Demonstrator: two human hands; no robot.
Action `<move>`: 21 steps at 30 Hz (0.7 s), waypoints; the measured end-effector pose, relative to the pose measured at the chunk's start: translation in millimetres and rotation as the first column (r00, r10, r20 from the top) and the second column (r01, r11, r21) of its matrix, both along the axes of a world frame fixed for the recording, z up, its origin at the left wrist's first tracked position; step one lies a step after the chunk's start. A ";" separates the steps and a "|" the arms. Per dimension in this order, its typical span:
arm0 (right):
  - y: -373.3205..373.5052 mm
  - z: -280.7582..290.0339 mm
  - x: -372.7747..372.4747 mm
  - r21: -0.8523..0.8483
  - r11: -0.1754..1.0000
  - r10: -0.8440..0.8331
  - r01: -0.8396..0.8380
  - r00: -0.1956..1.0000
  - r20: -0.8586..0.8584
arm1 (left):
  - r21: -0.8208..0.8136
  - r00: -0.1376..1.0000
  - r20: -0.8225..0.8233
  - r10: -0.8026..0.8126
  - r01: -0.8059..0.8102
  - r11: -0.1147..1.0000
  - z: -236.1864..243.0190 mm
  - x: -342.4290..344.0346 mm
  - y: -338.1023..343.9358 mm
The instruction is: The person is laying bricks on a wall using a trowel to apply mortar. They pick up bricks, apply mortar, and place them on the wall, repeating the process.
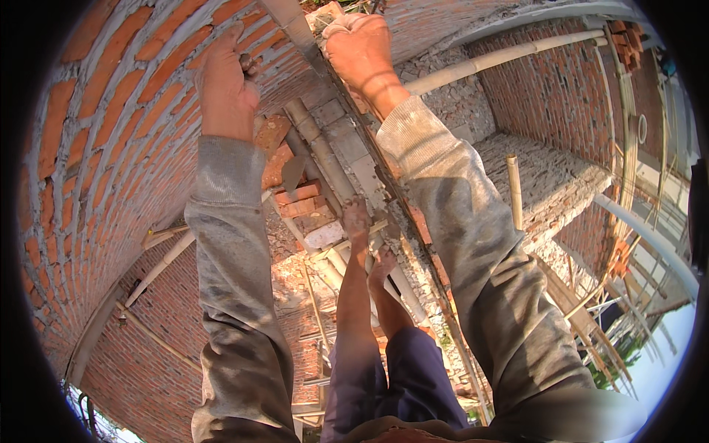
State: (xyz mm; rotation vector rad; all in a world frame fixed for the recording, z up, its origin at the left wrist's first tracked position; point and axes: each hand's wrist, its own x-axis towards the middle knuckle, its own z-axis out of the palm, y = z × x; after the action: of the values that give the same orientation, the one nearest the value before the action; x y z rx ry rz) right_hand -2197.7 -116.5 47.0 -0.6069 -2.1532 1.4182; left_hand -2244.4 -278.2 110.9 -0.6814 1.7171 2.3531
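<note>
My left hand [229, 85] is raised against the red brick wall [118, 107] with pale mortar joints, fingers curled; whatever it may hold is hidden. My right hand [360, 59] is high at top centre, beside a long narrow edge [284, 22] of grey material, its fingers closed on something small that I cannot make out. Both arms are in dusty grey sleeves. Between them, below, are loose bricks [299, 192] and a dark flat piece [294, 171].
My bare feet [357, 218] are on or beside grey poles and boards [314, 136] high up. Bamboo poles [487, 63] cross at the right, near lower brick walls [543, 96] and a rubble-covered ledge [539, 170]. More scaffold poles [159, 269] stand at lower left and far right.
</note>
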 end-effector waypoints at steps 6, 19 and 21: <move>6.2 13.5 7.0 -0.211 0.968 0.153 -0.137 0.986 0.062 | -0.300 0.988 0.107 0.111 -0.075 0.951 -5.6 4.9 16.8; 1.5 1.6 -1.3 0.112 0.968 0.215 -0.223 0.973 0.081 | 0.007 0.951 0.229 0.209 -0.217 0.976 6.7 62.3 61.3; 3.9 10.2 4.9 -0.135 0.956 0.280 -0.260 0.945 0.167 | 0.027 0.965 0.187 0.184 -0.192 0.981 7.9 63.3 59.4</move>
State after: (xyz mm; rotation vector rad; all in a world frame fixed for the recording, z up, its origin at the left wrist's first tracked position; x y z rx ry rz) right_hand -2192.7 -112.7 57.2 -0.5146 -2.3887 1.6953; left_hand -2181.1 -218.8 118.8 -1.0608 1.5803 2.3526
